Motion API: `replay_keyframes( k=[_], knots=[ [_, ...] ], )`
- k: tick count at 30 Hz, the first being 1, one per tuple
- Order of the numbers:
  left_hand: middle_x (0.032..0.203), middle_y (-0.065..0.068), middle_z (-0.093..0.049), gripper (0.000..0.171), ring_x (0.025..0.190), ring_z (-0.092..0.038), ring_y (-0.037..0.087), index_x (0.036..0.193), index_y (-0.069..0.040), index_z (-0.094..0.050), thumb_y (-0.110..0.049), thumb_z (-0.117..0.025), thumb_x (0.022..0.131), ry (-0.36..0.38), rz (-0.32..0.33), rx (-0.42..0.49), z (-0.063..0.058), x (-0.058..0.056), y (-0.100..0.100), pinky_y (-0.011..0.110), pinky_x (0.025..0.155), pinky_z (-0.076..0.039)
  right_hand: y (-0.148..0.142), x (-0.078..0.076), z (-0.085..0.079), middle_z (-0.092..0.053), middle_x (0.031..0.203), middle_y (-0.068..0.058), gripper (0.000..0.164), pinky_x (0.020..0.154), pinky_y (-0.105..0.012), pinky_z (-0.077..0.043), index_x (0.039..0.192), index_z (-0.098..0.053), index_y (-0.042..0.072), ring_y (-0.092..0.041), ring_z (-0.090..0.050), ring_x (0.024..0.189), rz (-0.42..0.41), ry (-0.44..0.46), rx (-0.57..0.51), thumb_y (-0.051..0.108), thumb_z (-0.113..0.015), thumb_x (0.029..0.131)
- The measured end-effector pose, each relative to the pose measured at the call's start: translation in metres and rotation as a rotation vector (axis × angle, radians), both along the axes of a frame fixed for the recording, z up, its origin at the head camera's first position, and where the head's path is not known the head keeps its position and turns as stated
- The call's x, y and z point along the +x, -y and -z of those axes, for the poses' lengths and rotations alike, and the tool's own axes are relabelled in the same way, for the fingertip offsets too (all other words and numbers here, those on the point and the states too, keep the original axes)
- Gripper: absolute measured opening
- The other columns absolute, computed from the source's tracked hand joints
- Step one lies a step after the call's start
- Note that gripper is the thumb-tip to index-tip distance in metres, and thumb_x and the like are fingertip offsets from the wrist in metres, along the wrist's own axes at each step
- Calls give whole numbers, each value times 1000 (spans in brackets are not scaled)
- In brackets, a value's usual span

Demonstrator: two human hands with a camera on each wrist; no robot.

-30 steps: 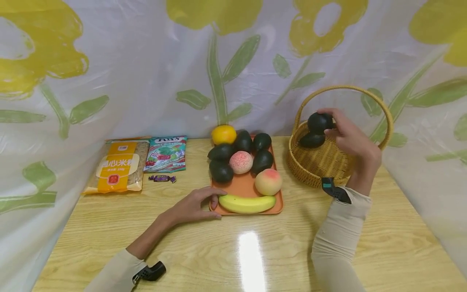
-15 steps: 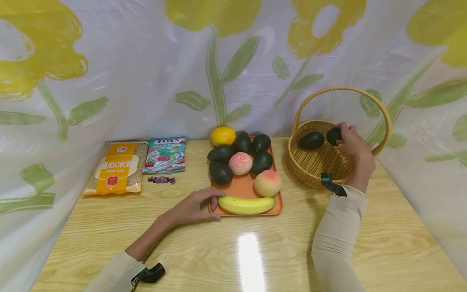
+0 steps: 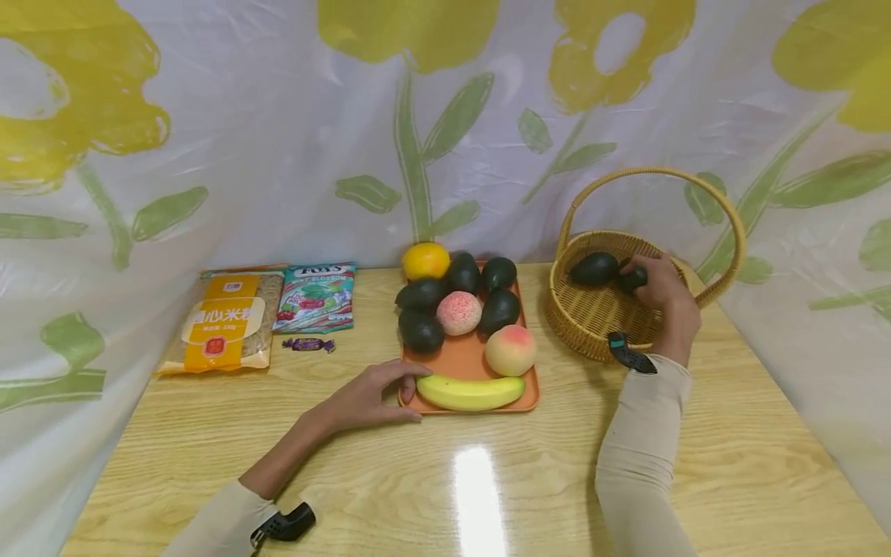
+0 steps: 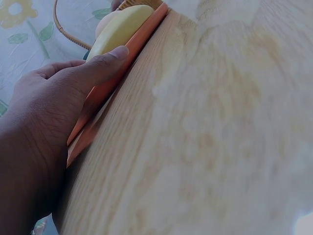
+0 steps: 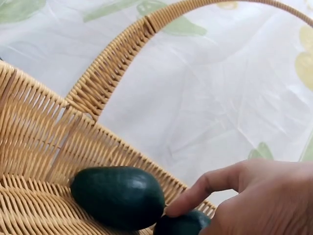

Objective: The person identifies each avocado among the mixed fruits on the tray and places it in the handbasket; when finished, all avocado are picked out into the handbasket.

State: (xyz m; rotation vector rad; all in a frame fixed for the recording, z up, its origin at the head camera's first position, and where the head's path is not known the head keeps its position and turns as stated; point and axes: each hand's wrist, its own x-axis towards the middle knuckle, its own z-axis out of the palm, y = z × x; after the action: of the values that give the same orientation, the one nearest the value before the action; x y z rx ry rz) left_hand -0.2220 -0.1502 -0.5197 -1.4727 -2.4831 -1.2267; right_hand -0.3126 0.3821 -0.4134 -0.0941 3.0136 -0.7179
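My right hand [image 3: 663, 285] is down inside the wicker basket [image 3: 583, 334] and holds a dark green avocado [image 5: 182, 224], its fingers partly covering it. A second avocado [image 3: 594, 269] lies on the basket's bottom right beside the held one; in the right wrist view the index fingertip comes up to its end. My left hand [image 3: 369, 396] grips the near left corner of the orange tray [image 3: 452, 360], thumb along the front rim and fingers curled by the banana [image 3: 472, 393]. In the left wrist view the thumb [image 4: 117, 53] overlaps the tray's edge.
Several more avocados [image 3: 421, 331], a yellow lemon-like fruit [image 3: 426, 261], a speckled pink fruit [image 3: 459, 312] and a peach [image 3: 511, 350] fill the tray. To the left lie a rice-snack bag [image 3: 224, 323], a mint candy bag [image 3: 316, 298] and a purple wrapped candy [image 3: 308, 344]. The basket's handle arches high.
My right hand has lowered the avocado from above the basket down beside the other one, shifting right, then slightly back left. My left hand has stayed at the tray's corner.
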Motion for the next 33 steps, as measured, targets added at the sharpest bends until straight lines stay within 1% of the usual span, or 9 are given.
replay_keyframes(
  k=[5, 9, 13, 17, 20, 23, 25, 28, 33],
  knots=[
    [92, -7, -62, 61, 86, -57, 4, 140, -20, -60, -29, -88, 86, 1, 9, 16, 1, 0, -1, 24, 84, -51, -2, -1, 3, -43, 139, -40, 51, 107, -64, -40, 132, -61, -3, -54, -43, 130, 2, -37, -6, -14, -51, 84],
    [91, -7, -62, 61, 85, -57, 5, 140, -19, -61, -27, -88, 86, -4, 8, 26, 0, 1, -1, 26, 82, -51, -5, -3, 5, -40, 142, -41, 62, 96, -59, -42, 138, -58, 0, -52, -45, 121, 26, -31, -13, -17, -47, 80],
    [92, -8, -62, 61, 86, -57, 4, 140, -20, -60, -29, -87, 86, 9, 6, 11, -1, 1, 0, 24, 83, -51, -6, -4, 4, -35, 144, -42, 68, 88, -55, -41, 144, -53, 4, -48, -43, 113, 53, 11, -16, -18, -46, 80],
    [91, -7, -62, 60, 86, -58, 5, 139, -19, -61, -28, -88, 86, 18, 4, 17, -1, 1, 0, 25, 83, -51, -4, -4, 2, -36, 141, -42, 69, 93, -59, -42, 145, -53, 4, -50, -44, 116, 58, -4, -22, -18, -49, 80],
    [91, -5, -63, 60, 85, -58, 7, 139, -18, -61, -27, -88, 86, 17, 6, 25, -3, 0, -1, 27, 83, -51, -2, -3, -3, -36, 141, -42, 69, 98, -64, -42, 145, -53, 4, -52, -45, 120, 69, -18, -30, -18, -50, 80],
    [90, -5, -62, 60, 85, -58, 7, 139, -19, -61, -26, -88, 86, 21, 6, 24, -4, -1, -2, 28, 82, -50, 0, -2, -9, -33, 143, -42, 67, 98, -65, -43, 147, -52, 5, -54, -46, 121, 77, -20, -28, -18, -50, 83],
    [90, -4, -62, 60, 84, -58, 8, 139, -18, -61, -25, -88, 86, 9, 10, 29, -4, -2, -2, 29, 81, -50, 2, -2, -13, -31, 144, -43, 64, 97, -66, -44, 148, -50, 4, -55, -46, 121, 69, -27, -18, -16, -51, 87],
    [91, -5, -62, 61, 85, -58, 7, 140, -19, -61, -25, -88, 86, 7, 6, 24, -4, -2, -2, 27, 81, -50, 6, -3, -17, -28, 146, -45, 60, 98, -66, -44, 149, -48, 2, -58, -46, 123, 56, -28, -7, -13, -52, 92],
    [92, -6, -62, 61, 86, -57, 5, 140, -18, -60, -28, -87, 87, -11, 12, 16, -2, -1, 0, 24, 82, -50, 16, -1, -27, -27, 146, -48, 59, 104, -71, -41, 150, -44, -2, -63, -43, 128, 25, -55, 7, -9, -57, 93]
  ],
)
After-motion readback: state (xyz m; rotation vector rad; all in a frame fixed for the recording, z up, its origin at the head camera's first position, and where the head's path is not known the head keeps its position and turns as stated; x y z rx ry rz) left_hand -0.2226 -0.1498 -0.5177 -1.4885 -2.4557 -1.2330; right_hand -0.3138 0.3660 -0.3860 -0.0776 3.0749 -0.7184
